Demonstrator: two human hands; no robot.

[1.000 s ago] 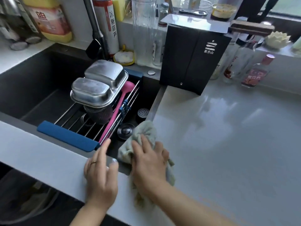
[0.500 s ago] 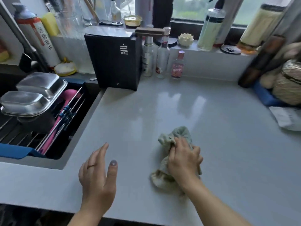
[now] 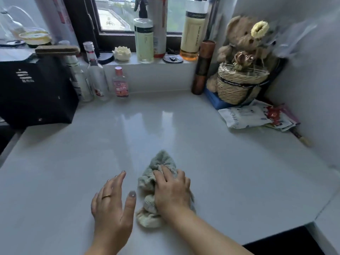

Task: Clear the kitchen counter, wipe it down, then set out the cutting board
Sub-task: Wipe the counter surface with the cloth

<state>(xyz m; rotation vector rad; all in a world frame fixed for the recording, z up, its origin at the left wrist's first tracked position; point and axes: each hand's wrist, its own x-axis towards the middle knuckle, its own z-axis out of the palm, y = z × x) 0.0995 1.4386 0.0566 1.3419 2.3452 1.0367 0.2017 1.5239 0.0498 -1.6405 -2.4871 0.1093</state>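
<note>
since the earlier frame the cloth and both hands have shifted rightward along the counter, away from the sink, which is now out of view; the corner with the teddy bear has come into view. right hand: palm down, fingers curled over the cloth, its grip closed on a bunched fold and pressing it to the counter. left hand: flat and spread, grip wide and holding nothing, just beside the cloth's left edge; a thin ring shows on one finger. cloth: crumpled grey-green terry, paler and stained at its near end, lying near the counter's front edge, mostly under and ahead of the right hand. counter: smooth, glossy, pale stone-like surface with window reflections. black box, left rear: matt, with a white three-bar logo and small characters too blurred to read. small bottle: clear, pink label, text illegible. woven basket in front of the bear: dark band with unreadable print. white packet: large letters, only partly legible.
</note>
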